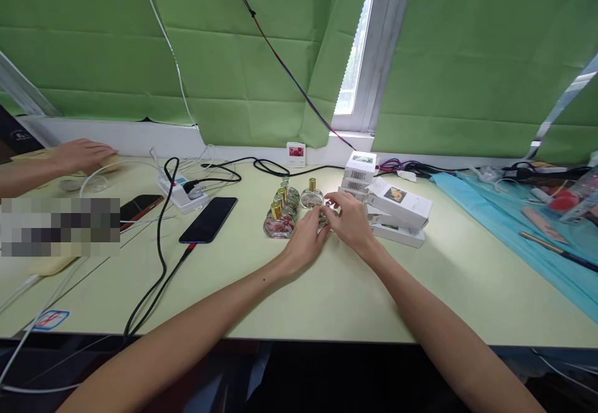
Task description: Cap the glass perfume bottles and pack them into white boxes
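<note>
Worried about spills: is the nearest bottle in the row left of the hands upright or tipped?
Upright: the nearest bottle stands, gold top pointing up.

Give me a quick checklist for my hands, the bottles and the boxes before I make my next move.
1. Both hands at the same bottle: ok. The left hand and right hand meet at a small glass bottle.
2. Top of that bottle secure: cannot tell. Fingers hide it.
3. Row of bottles upright: ok. They stand left of your hands, gold tops up.
4. White boxes neatly stacked: not ok. Some sit askew, one resting at a slant.
5. Phone away from your hands: ok. It lies left of the row, cable attached.
6. Other person's hand clear: ok. It's at the far left.
</note>
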A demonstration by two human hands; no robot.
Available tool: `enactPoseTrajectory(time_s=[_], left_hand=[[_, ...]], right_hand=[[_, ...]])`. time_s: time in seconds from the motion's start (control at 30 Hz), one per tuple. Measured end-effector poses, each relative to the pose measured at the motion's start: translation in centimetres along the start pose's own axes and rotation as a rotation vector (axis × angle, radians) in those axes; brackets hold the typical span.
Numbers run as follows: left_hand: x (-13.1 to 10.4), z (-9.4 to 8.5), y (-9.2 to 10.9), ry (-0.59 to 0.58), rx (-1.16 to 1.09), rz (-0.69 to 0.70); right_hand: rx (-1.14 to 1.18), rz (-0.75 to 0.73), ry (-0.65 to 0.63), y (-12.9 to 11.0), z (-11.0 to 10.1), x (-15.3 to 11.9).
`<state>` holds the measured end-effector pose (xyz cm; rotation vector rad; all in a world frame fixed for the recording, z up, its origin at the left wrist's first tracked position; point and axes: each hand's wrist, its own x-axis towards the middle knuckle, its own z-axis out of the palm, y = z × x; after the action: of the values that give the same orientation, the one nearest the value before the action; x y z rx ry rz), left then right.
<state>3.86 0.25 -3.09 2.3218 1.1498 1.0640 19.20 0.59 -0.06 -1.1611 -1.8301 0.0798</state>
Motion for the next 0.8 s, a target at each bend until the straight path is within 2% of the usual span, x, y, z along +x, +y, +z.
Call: enactPoseTrajectory(time_s=[0.8], left_hand=[[-0.01,-0.18,0.48,-0.014,0.017,-0.023]], right_hand=[[-0.036,0.014,-0.015,-0.09,-0.11,-0.02]])
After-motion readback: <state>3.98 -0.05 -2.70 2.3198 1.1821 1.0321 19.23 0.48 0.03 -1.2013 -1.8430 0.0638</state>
